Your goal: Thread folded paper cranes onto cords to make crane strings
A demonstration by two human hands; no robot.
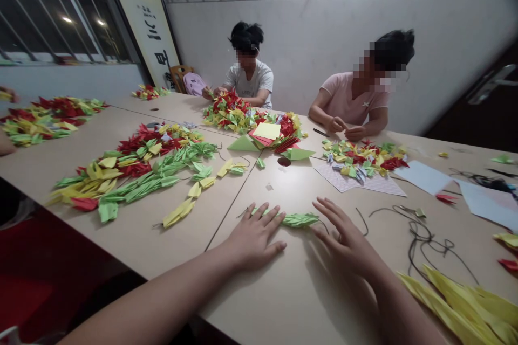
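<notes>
A short string of folded green paper pieces lies on the table in front of me, with dark cord ends showing at both sides. My left hand rests flat over its left part, fingers spread. Beside its right end is my right hand, fingers stretched out and apart, holding nothing. To the left lie a string of yellow folded papers and a longer bundle of green folded papers. Loose black cord curls on the table to my right.
Two people sit across the table, hands at work near heaps of coloured folded paper. Stacked square paper lies in the middle. Yellow folded papers are at the near right, white sheets farther back. More folded paper covers the far left.
</notes>
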